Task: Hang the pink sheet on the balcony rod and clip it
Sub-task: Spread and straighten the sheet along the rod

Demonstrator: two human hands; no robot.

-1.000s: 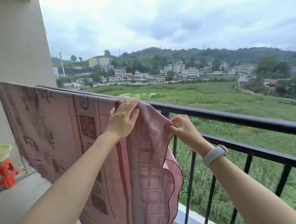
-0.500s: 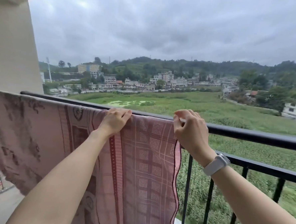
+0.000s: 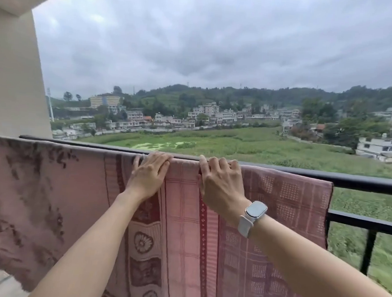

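Both hands rest side by side on top of the black balcony rod (image 3: pixel 360 181), close together but not touching. Left hand (image 3: pixel 149 173) lies flat against the pink sheet (image 3: pixel 181 216), fingers fairly straight and bent over the rod's top edge; whether they pinch the cloth cannot be told. Right hand (image 3: pixel 220 184) sits just to its right, fingers curled over the rod with the sheet beneath them, thumb down the near face of the cloth. A white watch (image 3: pixel 253 215) is strapped to the right wrist.

Under and around both hands the sheet hangs over the rod, spread out, patterned with dark red bands, flowers and small grids. It runs far to the left of the left hand, and to the right of the right hand it ends at a straight vertical edge. Right of that edge, bare rod, a lower rail (image 3: pixel 364 224) and one upright bar (image 3: pixel 369 250) show.

Left of the hands stands a beige wall (image 3: pixel 13 79). Beyond the rod lie a green field (image 3: pixel 248 142), buildings (image 3: pixel 206 114), wooded hills and grey cloud.
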